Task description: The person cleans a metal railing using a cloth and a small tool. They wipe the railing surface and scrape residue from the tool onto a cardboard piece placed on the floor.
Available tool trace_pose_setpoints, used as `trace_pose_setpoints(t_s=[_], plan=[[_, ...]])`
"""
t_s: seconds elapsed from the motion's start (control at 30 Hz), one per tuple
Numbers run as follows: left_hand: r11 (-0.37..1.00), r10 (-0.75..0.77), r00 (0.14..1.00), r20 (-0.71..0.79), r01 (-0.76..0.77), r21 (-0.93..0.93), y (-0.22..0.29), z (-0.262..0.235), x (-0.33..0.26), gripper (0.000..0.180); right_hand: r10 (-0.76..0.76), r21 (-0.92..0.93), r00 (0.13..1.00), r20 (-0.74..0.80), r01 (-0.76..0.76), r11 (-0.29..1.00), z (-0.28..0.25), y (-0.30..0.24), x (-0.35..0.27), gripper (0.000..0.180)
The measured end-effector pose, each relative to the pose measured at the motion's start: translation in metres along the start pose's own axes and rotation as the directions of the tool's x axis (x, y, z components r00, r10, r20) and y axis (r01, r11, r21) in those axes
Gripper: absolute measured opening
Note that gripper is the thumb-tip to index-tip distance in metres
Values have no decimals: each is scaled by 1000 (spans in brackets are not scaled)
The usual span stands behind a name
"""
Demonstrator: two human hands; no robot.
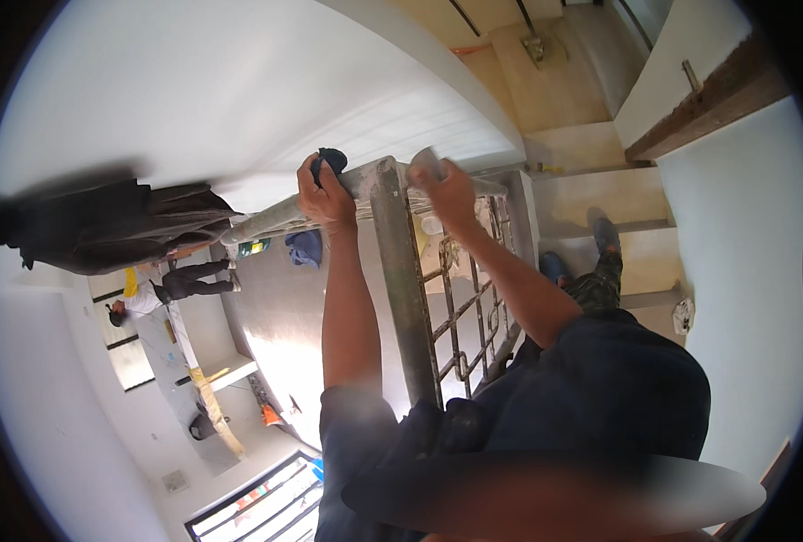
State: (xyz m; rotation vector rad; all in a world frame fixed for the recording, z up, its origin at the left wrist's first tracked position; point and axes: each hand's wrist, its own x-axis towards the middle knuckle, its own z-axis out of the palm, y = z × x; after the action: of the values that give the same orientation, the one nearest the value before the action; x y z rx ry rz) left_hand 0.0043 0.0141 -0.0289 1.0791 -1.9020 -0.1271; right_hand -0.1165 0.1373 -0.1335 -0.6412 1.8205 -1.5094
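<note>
A grey floor [266, 303] is seen to the left of the metal railing [399, 298], with a patch of it brightly lit. On this floor, near the railing, a blue cloth-like item [304, 248] is found; a green-and-yellow packet [254, 247] is placed farther left of the railing. To the railing's right, tan steps [600, 192] are shown, by which two shod feet [607, 237] are borne. Farther right of the railing, a crumpled whitish bag [683, 316] is seen at the steps' edge.

From the wearer's head, one wide fisheye view faces down, forearms [353, 307] near, stairs [591, 191] farther off.
</note>
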Motion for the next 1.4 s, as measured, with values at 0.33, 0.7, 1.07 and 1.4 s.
trace_pose_setpoints(t_s=[0.33, 0.7, 1.07, 1.4], plan=[[999, 19, 1000, -12, -18, 32, 1, 0, 0, 21, -417, 153, 909, -15, 415, 897, 8, 21, 19, 53], [1000, 23, 1000, -18, -23, 1, 3, 0, -2, 21, -219, 250, 938, 268, 152, 956, 4, 36, 20, 47], [1000, 1, 1000, -12, -1, -16, 3, -2, -1, 18, -216, 358, 889, 404, 63, 932, -19, 14, 35, 41], [999, 42, 999, -26, -41, 32, 3, -4, 1, 19, -166, 179, 908, 384, 103, 979, -19, 19, 45, 43]])
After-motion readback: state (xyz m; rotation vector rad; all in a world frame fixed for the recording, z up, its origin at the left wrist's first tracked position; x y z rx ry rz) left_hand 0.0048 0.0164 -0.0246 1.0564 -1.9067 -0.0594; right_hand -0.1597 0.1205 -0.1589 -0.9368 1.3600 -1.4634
